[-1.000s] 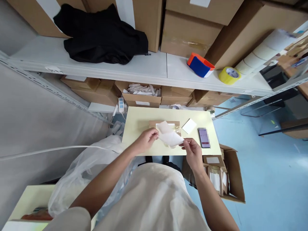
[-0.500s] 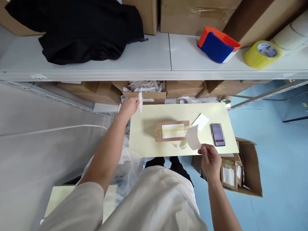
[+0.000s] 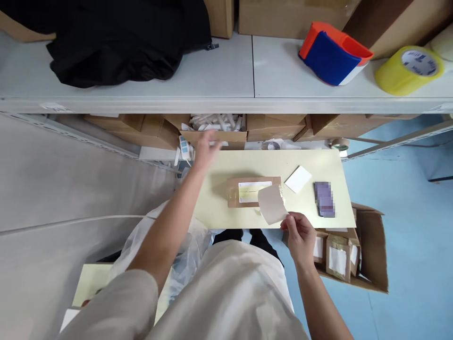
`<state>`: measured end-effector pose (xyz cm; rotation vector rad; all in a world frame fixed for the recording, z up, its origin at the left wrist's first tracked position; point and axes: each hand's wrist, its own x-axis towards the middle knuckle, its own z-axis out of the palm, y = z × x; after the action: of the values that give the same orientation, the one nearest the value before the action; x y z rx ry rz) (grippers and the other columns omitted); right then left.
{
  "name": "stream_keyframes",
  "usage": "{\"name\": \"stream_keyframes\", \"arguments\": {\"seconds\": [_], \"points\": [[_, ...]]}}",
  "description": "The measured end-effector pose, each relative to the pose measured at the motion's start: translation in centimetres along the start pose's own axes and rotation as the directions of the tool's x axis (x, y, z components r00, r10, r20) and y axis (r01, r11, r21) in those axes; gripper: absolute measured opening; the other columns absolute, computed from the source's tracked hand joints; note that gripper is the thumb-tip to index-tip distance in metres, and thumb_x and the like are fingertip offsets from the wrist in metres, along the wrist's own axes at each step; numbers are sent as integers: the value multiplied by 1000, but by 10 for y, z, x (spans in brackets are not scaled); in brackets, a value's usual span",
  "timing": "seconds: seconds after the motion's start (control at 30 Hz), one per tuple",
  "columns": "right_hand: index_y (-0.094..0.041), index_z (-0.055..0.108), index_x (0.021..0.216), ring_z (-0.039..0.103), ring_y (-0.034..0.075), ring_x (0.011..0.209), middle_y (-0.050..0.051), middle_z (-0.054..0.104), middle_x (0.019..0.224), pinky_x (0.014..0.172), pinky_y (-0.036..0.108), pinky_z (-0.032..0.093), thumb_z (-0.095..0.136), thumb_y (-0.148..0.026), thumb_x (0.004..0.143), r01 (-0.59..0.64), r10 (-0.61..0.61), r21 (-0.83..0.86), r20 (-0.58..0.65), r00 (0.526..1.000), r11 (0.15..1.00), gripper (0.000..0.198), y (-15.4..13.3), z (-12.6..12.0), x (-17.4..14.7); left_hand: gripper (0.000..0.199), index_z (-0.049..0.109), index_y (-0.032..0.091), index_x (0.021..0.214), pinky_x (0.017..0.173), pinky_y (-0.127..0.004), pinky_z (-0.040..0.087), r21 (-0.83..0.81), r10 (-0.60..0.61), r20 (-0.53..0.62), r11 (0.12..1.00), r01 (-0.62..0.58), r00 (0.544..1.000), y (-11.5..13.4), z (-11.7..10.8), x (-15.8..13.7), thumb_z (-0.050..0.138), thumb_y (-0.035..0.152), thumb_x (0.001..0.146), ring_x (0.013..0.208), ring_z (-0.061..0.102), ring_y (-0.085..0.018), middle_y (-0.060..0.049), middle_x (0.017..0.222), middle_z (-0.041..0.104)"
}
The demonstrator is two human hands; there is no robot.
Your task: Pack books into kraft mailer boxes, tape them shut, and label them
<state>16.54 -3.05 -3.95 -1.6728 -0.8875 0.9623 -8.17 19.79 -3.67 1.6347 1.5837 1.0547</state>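
My right hand point(image 3: 300, 234) pinches the edge of a curled, blank whitish label point(image 3: 272, 204) near the table's front edge. The label hangs over the right end of a taped cardboard box point(image 3: 232, 193), covering part of it. On top of that box is a white and yellow label point(image 3: 249, 191). My left hand point(image 3: 208, 152), blurred by motion, is over the table's far left corner with its fingers apart and nothing visible in them. A white card or stack of labels point(image 3: 298, 179) lies on the table beyond the right hand.
The small pale-yellow table point(image 3: 219, 218) also carries a phone point(image 3: 324, 199). Behind it, a shelf holds an open carton point(image 3: 187, 137) of white rolled pieces. An open box point(image 3: 371, 250) of small parcels stands on the floor at right. Yellow tape point(image 3: 406, 75) sits on the upper shelf.
My left hand has moved right and let go of the white strip it held, its fingers now spread. My right hand has brought the label leftward over the box.
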Motion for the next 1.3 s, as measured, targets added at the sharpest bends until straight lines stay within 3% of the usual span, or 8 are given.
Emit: {"name": "stream_keyframes", "arguments": {"seconds": [0.13,0.27,0.47,0.6,0.7,0.83,1.0,1.3], "points": [[-19,58,80,48,10,48,-4,51,55,47,24,43,58,-45,84,14,-21,82,86,996,996,27,-16,10,10,32,68,22,88,86,-37,43,-118,244,305,969,-217,921,68,26,-138,80,34,60,91,58,-26,-7,91,65],[-20,57,79,50,10,51,-3,53,57,49,24,45,57,-45,85,23,-54,146,207,977,989,26,-26,12,12,16,70,25,90,87,-39,43,-142,166,269,981,-132,949,92,53,-196,69,28,74,90,60,-26,-9,91,66],[-21,61,100,58,14,65,6,62,92,56,29,49,53,-54,84,150,-221,190,437,872,970,38,-19,-17,21,9,70,25,84,81,-32,47,-253,-32,76,966,50,997,84,58,-197,62,27,80,84,62,-20,-6,87,69],[-22,54,115,54,14,75,8,58,109,63,29,48,65,-48,77,235,-236,25,108,966,972,47,-6,-34,39,14,67,19,78,63,-24,47,-460,-281,25,849,261,959,72,60,-196,67,33,76,65,59,-14,-2,73,67],[-18,57,106,53,14,72,6,61,95,60,27,45,63,-49,77,105,-104,3,166,981,994,42,2,-37,51,19,67,16,77,62,-22,46,-519,-367,58,783,342,928,65,64,-199,69,35,73,65,59,-12,-2,74,68],[-17,59,77,49,12,59,0,57,66,55,25,41,61,-52,78,13,-9,-13,269,963,1000,35,14,-37,49,21,69,15,77,64,-24,49,-411,-457,45,802,433,888,52,71,-213,68,36,72,66,62,-14,-3,74,70],[-16,64,79,50,13,56,2,62,64,54,26,42,60,-55,77,6,25,-117,259,965,993,39,40,-28,38,19,70,18,78,67,-26,51,-136,-448,-72,889,437,891,31,74,-226,63,35,76,69,65,-16,-3,74,72],[-17,63,102,60,17,61,2,66,68,63,30,47,56,-53,80,132,-62,-315,225,972,940,43,42,8,85,15,65,18,89,71,-27,50,91,-363,-27,927,364,931,-3,79,-166,58,28,81,72,66,-15,-3,79,70]]}}
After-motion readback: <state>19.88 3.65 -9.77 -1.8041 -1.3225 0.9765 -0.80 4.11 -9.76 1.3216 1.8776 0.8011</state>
